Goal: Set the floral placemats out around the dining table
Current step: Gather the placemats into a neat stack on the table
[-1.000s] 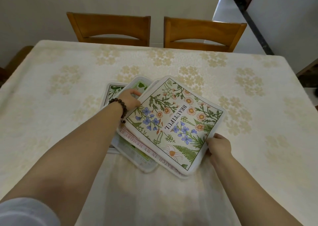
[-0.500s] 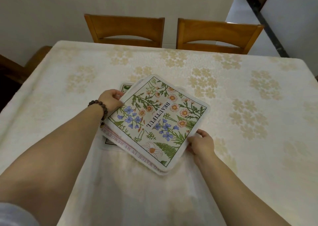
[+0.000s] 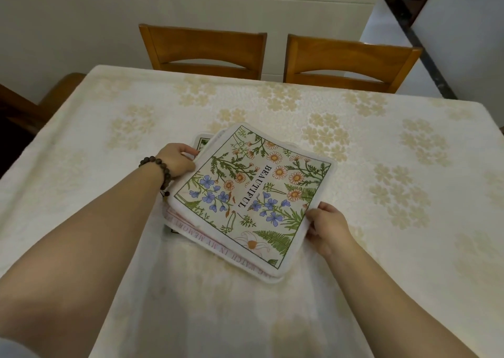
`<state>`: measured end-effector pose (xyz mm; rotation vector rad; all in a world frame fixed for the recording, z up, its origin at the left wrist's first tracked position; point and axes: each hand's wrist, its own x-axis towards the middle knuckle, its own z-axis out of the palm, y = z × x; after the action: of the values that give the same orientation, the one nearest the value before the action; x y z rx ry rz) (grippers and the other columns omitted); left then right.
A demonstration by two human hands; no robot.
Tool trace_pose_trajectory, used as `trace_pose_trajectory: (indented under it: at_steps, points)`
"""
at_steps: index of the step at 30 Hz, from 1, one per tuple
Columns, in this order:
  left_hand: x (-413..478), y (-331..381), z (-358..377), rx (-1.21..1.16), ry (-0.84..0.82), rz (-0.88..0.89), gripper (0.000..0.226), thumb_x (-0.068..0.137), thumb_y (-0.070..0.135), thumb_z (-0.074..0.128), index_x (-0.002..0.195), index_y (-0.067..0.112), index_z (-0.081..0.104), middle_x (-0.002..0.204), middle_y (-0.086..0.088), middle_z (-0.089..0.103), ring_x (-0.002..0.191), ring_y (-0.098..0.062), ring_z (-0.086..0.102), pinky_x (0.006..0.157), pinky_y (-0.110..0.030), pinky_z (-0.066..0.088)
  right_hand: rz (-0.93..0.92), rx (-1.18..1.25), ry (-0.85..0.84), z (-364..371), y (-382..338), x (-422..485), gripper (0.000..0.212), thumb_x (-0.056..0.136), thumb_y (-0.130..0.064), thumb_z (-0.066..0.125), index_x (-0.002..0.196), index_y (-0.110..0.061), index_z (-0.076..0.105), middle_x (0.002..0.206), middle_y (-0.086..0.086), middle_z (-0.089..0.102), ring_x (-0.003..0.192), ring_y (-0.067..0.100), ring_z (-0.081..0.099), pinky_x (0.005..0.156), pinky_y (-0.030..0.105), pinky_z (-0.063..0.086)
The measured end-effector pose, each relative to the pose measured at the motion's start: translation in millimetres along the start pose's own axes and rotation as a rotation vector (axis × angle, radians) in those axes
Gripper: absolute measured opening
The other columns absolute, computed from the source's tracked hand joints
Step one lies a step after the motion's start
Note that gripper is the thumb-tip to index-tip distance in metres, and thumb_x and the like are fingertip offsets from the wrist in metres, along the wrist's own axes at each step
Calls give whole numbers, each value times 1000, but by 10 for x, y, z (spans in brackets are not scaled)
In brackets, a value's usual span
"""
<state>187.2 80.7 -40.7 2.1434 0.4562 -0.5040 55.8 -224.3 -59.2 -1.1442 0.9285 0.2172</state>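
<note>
Centrally, placemats [image 3: 252, 194] on cream tablecloth [image 3: 381, 145] (floral-patterned); two chairs [image 3: 203, 49] beyond

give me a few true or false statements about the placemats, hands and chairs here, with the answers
1. The top placemat reads BEAUTIFUL. True.
2. The placemats are spread out around the table. False: they lie in one stack near its middle.
3. The left hand wears a bead bracelet at the wrist. True.
4. The right hand rests flat on the cloth, away from the stack. False: it grips the top placemat's near right edge.
5. Two wooden chairs stand at the far side. True.
</note>
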Motion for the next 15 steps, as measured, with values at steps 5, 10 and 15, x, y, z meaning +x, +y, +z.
trace_pose_trajectory:
  at_steps: [5, 10, 15]
  points:
    - [-99, -261, -144, -105, -32, -83, 34, 78, -1, 67, 103, 22, 65, 97, 0, 65, 79, -15, 63, 55, -26, 52, -83, -133, -49, 169, -286, 93, 24, 86, 11, 50, 87, -7, 64, 85, 14, 70, 61, 21, 68, 45, 28, 54]
    - [-134, -532, -175, -175, -28, -112, 38, 78, -3, 66, 106, 22, 63, 99, -2, 65, 87, -23, 62, 79, -39, 55, -107, -214, -41, 343, -409, 202, 23, 86, 11, 52, 82, -8, 65, 77, 11, 69, 52, 18, 68, 40, 25, 51]
    - [-123, -613, -202, -227, 46, -76, 39, 77, -3, 65, 107, 21, 63, 93, -1, 65, 82, -20, 61, 77, -37, 55, -118, -267, -56, 405, -376, 343, 25, 83, 14, 52, 77, -6, 67, 69, 12, 71, 50, 21, 69, 42, 28, 53]
